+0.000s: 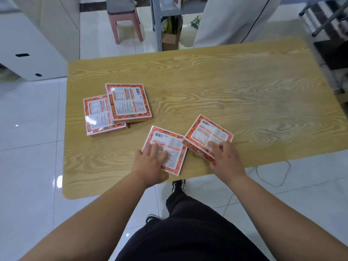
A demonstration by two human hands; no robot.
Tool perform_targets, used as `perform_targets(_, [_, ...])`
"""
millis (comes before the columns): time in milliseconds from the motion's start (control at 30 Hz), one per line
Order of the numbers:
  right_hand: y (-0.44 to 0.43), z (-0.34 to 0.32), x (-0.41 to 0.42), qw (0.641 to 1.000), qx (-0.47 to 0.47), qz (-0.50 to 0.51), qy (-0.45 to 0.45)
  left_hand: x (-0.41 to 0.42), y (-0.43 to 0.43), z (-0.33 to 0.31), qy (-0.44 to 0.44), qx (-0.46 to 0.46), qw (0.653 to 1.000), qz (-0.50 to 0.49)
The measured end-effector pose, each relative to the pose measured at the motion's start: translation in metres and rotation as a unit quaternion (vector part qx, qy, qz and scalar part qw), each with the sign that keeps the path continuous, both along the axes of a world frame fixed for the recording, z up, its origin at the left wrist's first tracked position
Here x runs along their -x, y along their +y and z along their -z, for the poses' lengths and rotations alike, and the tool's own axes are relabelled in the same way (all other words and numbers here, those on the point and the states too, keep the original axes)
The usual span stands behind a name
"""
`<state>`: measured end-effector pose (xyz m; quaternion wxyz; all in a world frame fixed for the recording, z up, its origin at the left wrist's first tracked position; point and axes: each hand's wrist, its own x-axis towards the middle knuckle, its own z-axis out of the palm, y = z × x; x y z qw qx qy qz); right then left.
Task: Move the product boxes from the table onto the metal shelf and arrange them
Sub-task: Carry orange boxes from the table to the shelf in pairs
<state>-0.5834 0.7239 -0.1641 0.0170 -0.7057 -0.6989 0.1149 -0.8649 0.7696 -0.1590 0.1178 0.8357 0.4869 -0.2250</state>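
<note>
While both hands rest on the two nearest product boxes at the front edge of the wooden table (244,81), my left hand (150,162) lies flat on the near-left box (169,146). Its fingers (162,156) are straight and spread across the white label, gripping nothing. My right hand (226,159) curls over the near edge of the near-right box (207,132), with bent fingertips (214,146) on the label and the thumb hidden beneath. How firm that hold is I cannot tell.

That box's left corner touches or just overlaps the near-left box. Two more boxes wait well apart to the left, the upper box (128,102) resting partly on the lower box (96,115). The metal shelf (157,25) stands beyond the table's far side, near a person in white (235,19).

The step, as I judge it, is picking up this near pair. The wrapping looks glossy and probably slick, so I would draw the near-left box a little past the table edge to get my thumb under it. I would pinch each box by its edges rather than press on its top. Lifting the near-right box clear first should keep its corner from dragging the other. Carrying both level, labels the same way up, should help them stack square on the shelf.
</note>
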Motion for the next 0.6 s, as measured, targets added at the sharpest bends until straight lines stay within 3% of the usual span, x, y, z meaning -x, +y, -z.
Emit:
perform_targets(167, [-0.032, -0.005, 0.028, 1.0, 0.016, 0.005, 0.013, 0.018, -0.022, 0.009, 0.021, 0.035, 0.999, -0.021])
perform_targets(400, [-0.055, -0.02, 0.038, 0.995, 0.1, 0.017, 0.005, 0.026, -0.07, 0.018, -0.002, -0.041, 0.999, -0.024])
perform_targets(500, [-0.055, -0.021, 0.035, 0.996, 0.092, -0.008, 0.008, 0.02, -0.073, 0.022, -0.028, -0.053, 0.997, -0.044])
perform_targets(600, [-0.039, -0.027, 0.025, 0.994, 0.082, -0.023, 0.064, 0.018, -0.074, 0.016, -0.112, -0.076, 0.987, -0.083])
